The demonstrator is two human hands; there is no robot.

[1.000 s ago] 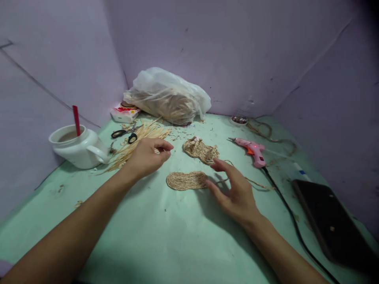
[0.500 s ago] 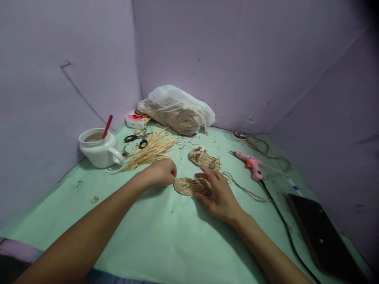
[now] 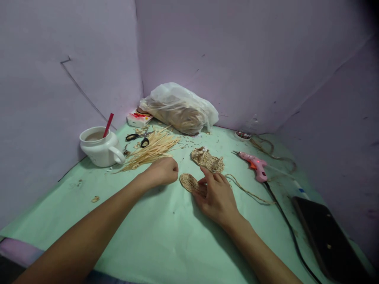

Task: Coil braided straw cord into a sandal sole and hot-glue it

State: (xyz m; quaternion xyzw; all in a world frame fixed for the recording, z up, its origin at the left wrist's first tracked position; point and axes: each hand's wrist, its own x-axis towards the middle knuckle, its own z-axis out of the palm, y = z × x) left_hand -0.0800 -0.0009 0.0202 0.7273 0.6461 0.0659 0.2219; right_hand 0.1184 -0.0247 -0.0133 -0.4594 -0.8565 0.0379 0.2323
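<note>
A small flat sole of coiled brown twine [image 3: 188,183] lies on the green sheet, slanting down to the right. My right hand [image 3: 219,199] has hold of its right end, thumb on the near side and fingers over the far side, hiding that end. Just left of the sole, my left hand [image 3: 163,170] is closed with its fingers curled in; whatever it may hold is hidden. Beyond the right fingertips lies a small twine slipper [image 3: 209,161] with a pale bit on top. A loose twine cord [image 3: 248,193] trails off to the right.
At left stand a white mug [image 3: 100,152] with a red stick, scissors [image 3: 139,138] and pale straw strips [image 3: 156,148]. A filled plastic bag [image 3: 180,108] rests at the back. On the right lie a pink glue gun [image 3: 256,165], its black cord, and a dark phone [image 3: 325,236].
The sole has turned, its left end now higher and slightly apart from my left hand. My right hand has closed more around the other end. The view has shifted slightly.
</note>
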